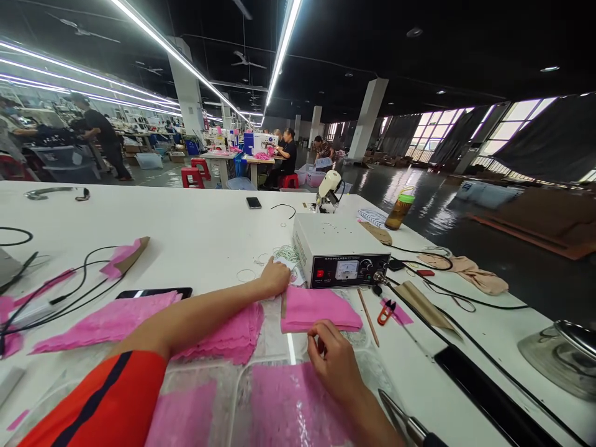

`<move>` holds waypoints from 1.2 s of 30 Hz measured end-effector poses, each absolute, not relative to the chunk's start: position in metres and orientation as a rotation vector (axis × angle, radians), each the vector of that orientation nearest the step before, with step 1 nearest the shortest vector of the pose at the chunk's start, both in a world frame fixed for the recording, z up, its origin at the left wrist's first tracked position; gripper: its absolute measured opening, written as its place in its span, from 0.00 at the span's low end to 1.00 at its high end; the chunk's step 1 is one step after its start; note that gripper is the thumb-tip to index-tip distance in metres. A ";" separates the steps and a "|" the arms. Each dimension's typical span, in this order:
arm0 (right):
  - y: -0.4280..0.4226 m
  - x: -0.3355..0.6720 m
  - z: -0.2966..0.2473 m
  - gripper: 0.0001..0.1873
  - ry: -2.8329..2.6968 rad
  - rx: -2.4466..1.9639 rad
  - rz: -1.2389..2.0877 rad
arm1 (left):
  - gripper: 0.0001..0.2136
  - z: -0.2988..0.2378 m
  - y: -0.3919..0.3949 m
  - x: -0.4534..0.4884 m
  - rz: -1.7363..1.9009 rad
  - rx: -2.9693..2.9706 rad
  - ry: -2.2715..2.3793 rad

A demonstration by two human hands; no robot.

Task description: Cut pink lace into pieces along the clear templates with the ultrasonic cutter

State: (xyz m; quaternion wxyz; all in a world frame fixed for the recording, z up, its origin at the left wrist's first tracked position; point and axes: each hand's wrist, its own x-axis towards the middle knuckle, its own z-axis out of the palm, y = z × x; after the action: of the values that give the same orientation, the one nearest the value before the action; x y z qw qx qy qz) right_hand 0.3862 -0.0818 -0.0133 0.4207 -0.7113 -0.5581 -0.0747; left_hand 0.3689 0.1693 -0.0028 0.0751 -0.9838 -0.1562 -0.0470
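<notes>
My left hand (274, 278) stretches across to a tangle of thin pale green bands or threads (287, 253) beside a white control box (342, 239). Its fingers are curled down, and the tips are hidden. Below the box lies a folded stack of pink fabric (319, 309). Over the stack's near edge is my right hand (336, 357), thumb and forefinger bent together in a loose pinch; I cannot make out anything between them. A larger pile of pink fabric (233, 332) lies under my left forearm. More pink pieces (293, 397) show through the clear plastic in front of me.
Right of the fabric lie a brown stick (368, 316), orange thread snips (386, 312) and black cables (484, 304). A metal-tipped tool (405, 419) is near my right wrist. Farther back are a phone (254, 203) and a bottle (399, 211). People work at sewing machines beyond.
</notes>
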 end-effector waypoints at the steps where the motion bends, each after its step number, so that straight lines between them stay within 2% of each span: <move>1: -0.082 0.386 -0.013 0.07 -1.400 -1.779 -0.183 | 0.16 -0.002 0.172 0.368 -0.150 -2.941 -0.401; 8: -0.082 0.386 -0.012 0.07 -1.394 -1.784 -0.150 | 0.10 0.000 0.178 0.366 -0.185 -2.890 -0.055; 19: -0.084 0.395 -0.008 0.06 -1.226 -1.749 -0.179 | 0.15 0.025 0.187 0.367 -0.246 -3.080 0.140; 23: -0.086 0.408 -0.006 0.07 -1.024 -1.757 -0.186 | 0.10 0.040 0.177 0.344 -0.349 -3.214 0.063; 29: -0.083 0.421 -0.012 0.08 -0.892 -1.792 -0.111 | 0.04 0.027 0.131 0.313 -0.214 -3.391 0.112; 36: -0.081 0.430 -0.022 0.11 -0.847 -1.842 -0.097 | 0.13 0.006 0.121 0.323 -0.187 -3.441 -0.013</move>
State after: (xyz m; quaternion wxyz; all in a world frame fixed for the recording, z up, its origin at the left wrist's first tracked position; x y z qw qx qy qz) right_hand 0.4299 -0.0806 -0.0217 0.5279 -0.7707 -0.3544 -0.0406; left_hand 0.3234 0.1214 0.0061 -0.1515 -0.9870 -0.0036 -0.0538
